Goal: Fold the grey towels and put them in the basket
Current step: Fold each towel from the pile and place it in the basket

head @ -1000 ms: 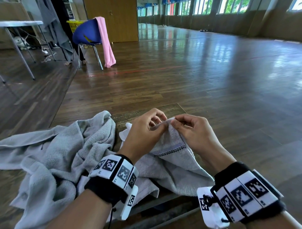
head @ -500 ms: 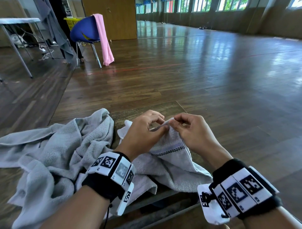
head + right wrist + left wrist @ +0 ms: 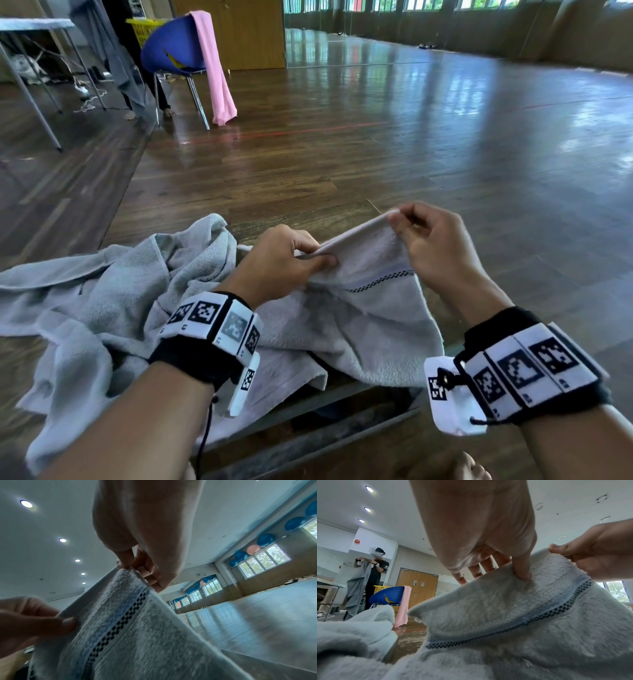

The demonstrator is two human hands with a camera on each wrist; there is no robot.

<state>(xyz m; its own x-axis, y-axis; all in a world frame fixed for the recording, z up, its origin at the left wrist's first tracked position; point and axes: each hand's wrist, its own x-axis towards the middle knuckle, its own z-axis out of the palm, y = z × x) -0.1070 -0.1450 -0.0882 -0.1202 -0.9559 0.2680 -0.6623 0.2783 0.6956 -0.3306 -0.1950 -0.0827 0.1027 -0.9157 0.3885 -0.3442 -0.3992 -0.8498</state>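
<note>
A small grey towel [image 3: 370, 322] with a dark checkered stripe hangs between both hands over the wooden table. My left hand [image 3: 308, 255] pinches its top hem with thumb and fingers. My right hand [image 3: 397, 221] pinches the same hem at the raised corner, farther right and higher. In the left wrist view the thumb presses into the towel [image 3: 513, 601] and the right hand [image 3: 559, 551] holds the corner. The right wrist view shows the towel [image 3: 130, 635] hanging from the right hand's pinch [image 3: 126, 564]. A larger grey towel [image 3: 99, 308] lies crumpled on the left. No basket for the towels is close by.
A blue chair [image 3: 174, 48] with a pink cloth [image 3: 215, 72] stands far left, a yellow basket [image 3: 144, 29] behind it. Another person [image 3: 375, 572] holds a grey cloth there. A white table [image 3: 30, 25] is at the far left. Open wooden floor [image 3: 411, 144] stretches ahead.
The two hands, close together at one spot on the hem before, have drawn apart. The right hand moved right and up, stretching the hem taut between them.
</note>
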